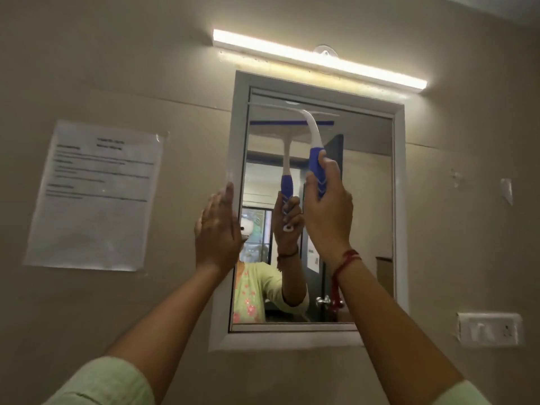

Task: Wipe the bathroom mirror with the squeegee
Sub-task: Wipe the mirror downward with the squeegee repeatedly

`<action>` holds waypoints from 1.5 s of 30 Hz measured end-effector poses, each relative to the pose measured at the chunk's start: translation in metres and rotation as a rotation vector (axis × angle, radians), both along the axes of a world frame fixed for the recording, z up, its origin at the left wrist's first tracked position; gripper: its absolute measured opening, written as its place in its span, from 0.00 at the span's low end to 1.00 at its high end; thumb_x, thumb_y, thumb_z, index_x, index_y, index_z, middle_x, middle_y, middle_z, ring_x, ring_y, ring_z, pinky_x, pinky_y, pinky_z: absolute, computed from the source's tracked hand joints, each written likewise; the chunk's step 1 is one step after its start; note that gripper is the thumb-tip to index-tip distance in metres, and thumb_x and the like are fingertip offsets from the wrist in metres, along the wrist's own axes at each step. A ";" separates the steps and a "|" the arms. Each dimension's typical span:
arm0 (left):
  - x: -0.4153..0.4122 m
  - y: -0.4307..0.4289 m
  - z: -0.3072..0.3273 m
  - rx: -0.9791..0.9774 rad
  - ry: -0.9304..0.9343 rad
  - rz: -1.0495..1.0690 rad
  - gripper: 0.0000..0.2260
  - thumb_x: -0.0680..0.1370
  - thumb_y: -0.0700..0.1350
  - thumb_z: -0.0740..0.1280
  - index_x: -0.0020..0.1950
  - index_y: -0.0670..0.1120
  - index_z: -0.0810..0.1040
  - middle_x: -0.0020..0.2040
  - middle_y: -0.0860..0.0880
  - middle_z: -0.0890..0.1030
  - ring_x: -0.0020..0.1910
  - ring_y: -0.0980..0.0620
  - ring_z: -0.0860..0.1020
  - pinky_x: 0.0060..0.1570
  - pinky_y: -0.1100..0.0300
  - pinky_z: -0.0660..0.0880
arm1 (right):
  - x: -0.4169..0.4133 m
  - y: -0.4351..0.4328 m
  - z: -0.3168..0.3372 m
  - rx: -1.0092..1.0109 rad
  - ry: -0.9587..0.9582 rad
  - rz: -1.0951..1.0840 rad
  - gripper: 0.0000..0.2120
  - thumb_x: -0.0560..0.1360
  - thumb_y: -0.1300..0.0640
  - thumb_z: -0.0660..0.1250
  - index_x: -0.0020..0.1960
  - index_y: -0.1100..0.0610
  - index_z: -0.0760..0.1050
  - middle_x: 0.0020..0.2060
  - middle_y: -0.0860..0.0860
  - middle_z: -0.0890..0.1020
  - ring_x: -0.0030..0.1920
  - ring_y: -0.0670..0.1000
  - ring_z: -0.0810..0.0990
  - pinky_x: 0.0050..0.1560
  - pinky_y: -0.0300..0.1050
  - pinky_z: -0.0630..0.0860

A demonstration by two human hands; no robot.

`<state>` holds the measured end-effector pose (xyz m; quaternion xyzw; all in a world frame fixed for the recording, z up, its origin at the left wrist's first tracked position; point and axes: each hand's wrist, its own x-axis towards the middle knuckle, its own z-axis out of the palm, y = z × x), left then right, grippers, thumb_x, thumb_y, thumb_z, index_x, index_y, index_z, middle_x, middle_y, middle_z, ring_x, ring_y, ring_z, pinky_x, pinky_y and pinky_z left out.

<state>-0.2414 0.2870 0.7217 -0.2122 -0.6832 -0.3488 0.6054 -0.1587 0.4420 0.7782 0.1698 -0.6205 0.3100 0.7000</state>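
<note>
The bathroom mirror [362, 200] hangs on the wall in a white frame [238, 135]. A white squeegee with a blue handle [314, 133] has its blade pressed against the glass near the top edge. My right hand [328, 214] is wrapped around the blue grip, arm raised, with a red thread at the wrist. My left hand [217, 229] lies flat with fingers together against the frame's left side and holds nothing. The mirror reflects the squeegee, my hand and my green top.
A lit tube light [315, 58] runs above the mirror. A printed paper notice [96, 194] is taped to the beige wall on the left. A white switch plate [489, 328] sits on the wall at lower right.
</note>
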 end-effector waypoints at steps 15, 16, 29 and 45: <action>0.000 0.000 0.000 0.005 0.000 -0.025 0.23 0.79 0.45 0.51 0.75 0.50 0.54 0.73 0.45 0.65 0.74 0.44 0.60 0.70 0.42 0.60 | -0.024 -0.025 0.030 -0.114 0.073 -0.005 0.18 0.77 0.55 0.63 0.66 0.55 0.69 0.54 0.55 0.80 0.49 0.52 0.79 0.44 0.38 0.73; 0.000 0.000 0.001 0.006 -0.002 -0.028 0.23 0.79 0.45 0.51 0.75 0.51 0.54 0.73 0.45 0.65 0.74 0.44 0.60 0.70 0.42 0.60 | -0.025 -0.027 0.029 -0.118 0.078 -0.003 0.18 0.77 0.55 0.63 0.66 0.55 0.69 0.54 0.55 0.80 0.49 0.52 0.79 0.44 0.39 0.73; -0.002 0.000 0.000 -0.001 -0.012 -0.045 0.23 0.79 0.46 0.50 0.75 0.50 0.54 0.74 0.45 0.64 0.74 0.44 0.59 0.69 0.42 0.61 | -0.023 -0.027 -0.002 -0.083 0.037 -0.030 0.18 0.78 0.55 0.61 0.67 0.56 0.68 0.52 0.56 0.81 0.48 0.53 0.80 0.47 0.45 0.78; -0.007 -0.001 0.000 0.112 -0.029 -0.273 0.21 0.80 0.47 0.48 0.73 0.52 0.57 0.73 0.49 0.65 0.75 0.43 0.57 0.71 0.49 0.55 | -0.009 -0.013 -0.100 -0.028 -0.086 -0.076 0.21 0.77 0.55 0.62 0.69 0.53 0.65 0.46 0.56 0.81 0.40 0.44 0.74 0.38 0.36 0.71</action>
